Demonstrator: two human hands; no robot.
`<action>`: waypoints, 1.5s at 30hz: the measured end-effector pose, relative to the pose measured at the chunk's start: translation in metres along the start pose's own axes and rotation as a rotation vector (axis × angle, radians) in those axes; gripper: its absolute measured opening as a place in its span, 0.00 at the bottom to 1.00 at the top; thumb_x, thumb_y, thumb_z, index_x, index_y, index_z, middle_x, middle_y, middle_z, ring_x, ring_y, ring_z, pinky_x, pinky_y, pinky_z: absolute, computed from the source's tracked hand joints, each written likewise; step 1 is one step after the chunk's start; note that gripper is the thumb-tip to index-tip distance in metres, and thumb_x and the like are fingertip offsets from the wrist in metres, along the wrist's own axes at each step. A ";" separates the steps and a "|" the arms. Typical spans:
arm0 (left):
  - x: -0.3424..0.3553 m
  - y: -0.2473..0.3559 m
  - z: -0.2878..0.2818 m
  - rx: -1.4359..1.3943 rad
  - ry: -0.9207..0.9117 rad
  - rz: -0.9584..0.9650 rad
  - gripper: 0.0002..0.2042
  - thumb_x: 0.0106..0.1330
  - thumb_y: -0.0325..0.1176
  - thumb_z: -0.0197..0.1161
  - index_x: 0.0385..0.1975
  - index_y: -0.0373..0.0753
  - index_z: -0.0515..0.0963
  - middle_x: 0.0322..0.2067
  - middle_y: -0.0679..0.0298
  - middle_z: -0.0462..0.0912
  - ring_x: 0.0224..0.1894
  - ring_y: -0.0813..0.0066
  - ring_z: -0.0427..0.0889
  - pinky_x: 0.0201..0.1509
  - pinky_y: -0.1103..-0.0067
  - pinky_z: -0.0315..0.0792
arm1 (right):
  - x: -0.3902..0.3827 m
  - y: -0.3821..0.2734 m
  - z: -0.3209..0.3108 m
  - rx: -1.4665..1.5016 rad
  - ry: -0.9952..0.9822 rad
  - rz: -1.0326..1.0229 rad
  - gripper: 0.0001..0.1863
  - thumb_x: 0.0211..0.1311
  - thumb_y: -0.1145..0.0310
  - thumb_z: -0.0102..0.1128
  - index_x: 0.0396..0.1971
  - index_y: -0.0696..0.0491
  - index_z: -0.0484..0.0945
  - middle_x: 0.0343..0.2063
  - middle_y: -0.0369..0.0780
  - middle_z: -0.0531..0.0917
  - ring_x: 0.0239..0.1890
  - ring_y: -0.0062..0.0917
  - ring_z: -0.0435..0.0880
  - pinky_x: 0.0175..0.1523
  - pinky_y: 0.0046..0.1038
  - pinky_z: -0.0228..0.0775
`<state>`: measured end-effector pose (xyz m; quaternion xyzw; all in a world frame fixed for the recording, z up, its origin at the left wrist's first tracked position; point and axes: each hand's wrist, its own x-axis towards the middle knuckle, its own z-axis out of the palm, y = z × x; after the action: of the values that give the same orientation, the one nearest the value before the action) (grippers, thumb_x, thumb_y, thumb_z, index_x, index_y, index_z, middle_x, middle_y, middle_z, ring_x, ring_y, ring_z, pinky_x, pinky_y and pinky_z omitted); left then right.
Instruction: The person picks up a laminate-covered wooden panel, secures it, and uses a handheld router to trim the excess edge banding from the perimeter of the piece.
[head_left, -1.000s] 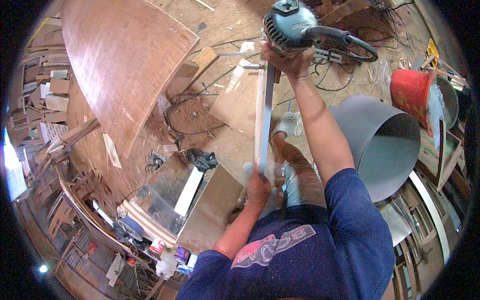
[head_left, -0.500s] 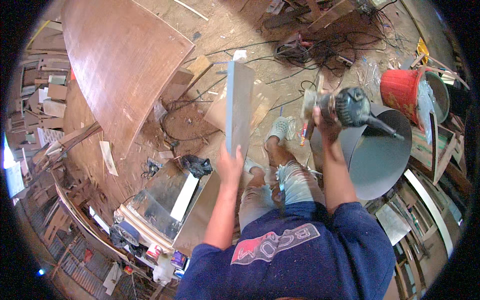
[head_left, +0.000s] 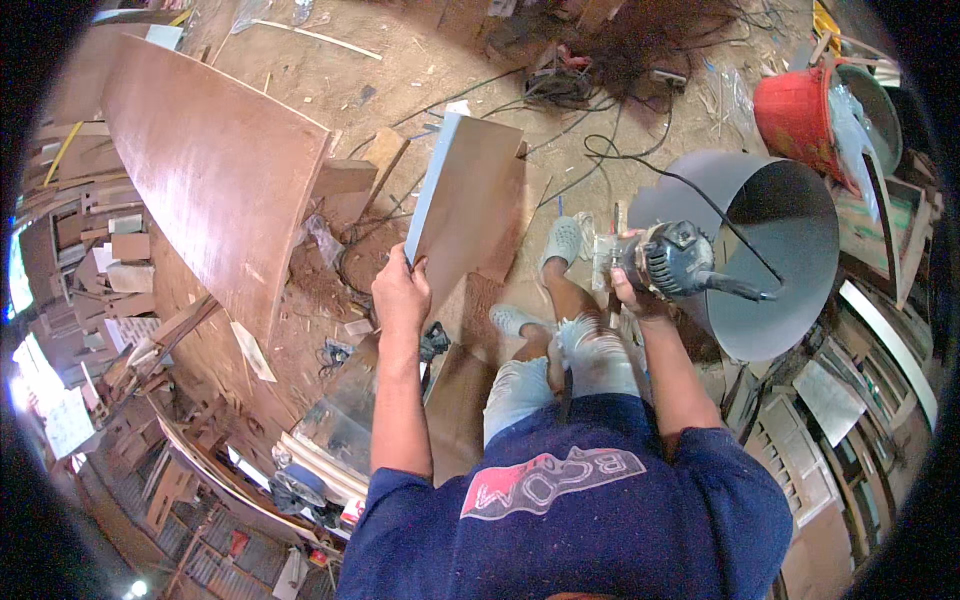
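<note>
My left hand (head_left: pixel 402 295) grips the near edge of a flat brown board (head_left: pixel 470 200) with a pale blue-grey edge strip. The board is tilted, and its broad face shows on the right side. In my right hand (head_left: pixel 640 295) is a black handheld power tool that looks like a trim router (head_left: pixel 675 258), with a clear base pointing left toward the board. Tool and board are apart. A black cord leaves the tool's rear end and loops up and away over the rolled grey sheet (head_left: pixel 735 200). My right palm is hidden beneath the tool.
A large brown wood panel (head_left: pixel 220 170) lies at left. A red bucket (head_left: pixel 795 115) stands at far right. Cables and a dark tool (head_left: pixel 560 80) lie on the dusty floor ahead. Wood scraps (head_left: pixel 125 250) pile up at left, and more timber (head_left: pixel 860 440) lies at right.
The board has swung leftward and turned, showing more of its broad face. My left hand moved left and up a little; the power tool came slightly nearer and left.
</note>
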<state>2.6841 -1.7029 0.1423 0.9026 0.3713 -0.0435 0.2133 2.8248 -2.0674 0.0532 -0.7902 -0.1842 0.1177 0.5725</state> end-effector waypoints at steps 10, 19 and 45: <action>0.005 -0.007 0.036 0.155 -0.176 0.258 0.19 0.53 0.21 0.68 0.47 0.40 0.82 0.39 0.49 0.88 0.43 0.48 0.88 0.49 0.59 0.81 | 0.026 -0.032 -0.007 -0.157 -0.057 -0.194 0.40 0.53 0.56 0.77 0.61 0.57 0.68 0.53 0.45 0.79 0.58 0.36 0.80 0.66 0.41 0.73; 0.019 0.017 0.060 -0.012 -0.169 0.307 0.16 0.52 0.30 0.68 0.43 0.41 0.82 0.35 0.53 0.88 0.39 0.49 0.88 0.44 0.59 0.81 | 0.083 -0.061 -0.003 0.083 -0.227 -0.201 0.37 0.53 0.53 0.83 0.58 0.53 0.75 0.52 0.45 0.86 0.58 0.38 0.85 0.69 0.43 0.74; 0.051 0.014 0.059 0.115 -0.172 0.360 0.16 0.49 0.39 0.71 0.39 0.45 0.82 0.31 0.59 0.86 0.32 0.56 0.87 0.35 0.62 0.81 | 0.185 -0.028 0.047 0.201 -0.420 -0.634 0.17 0.66 0.68 0.64 0.52 0.57 0.78 0.46 0.49 0.89 0.48 0.45 0.91 0.56 0.47 0.83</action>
<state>2.7349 -1.7029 0.0814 0.9581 0.1813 -0.1025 0.1967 2.9693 -1.9406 0.0697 -0.5929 -0.5200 0.1115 0.6047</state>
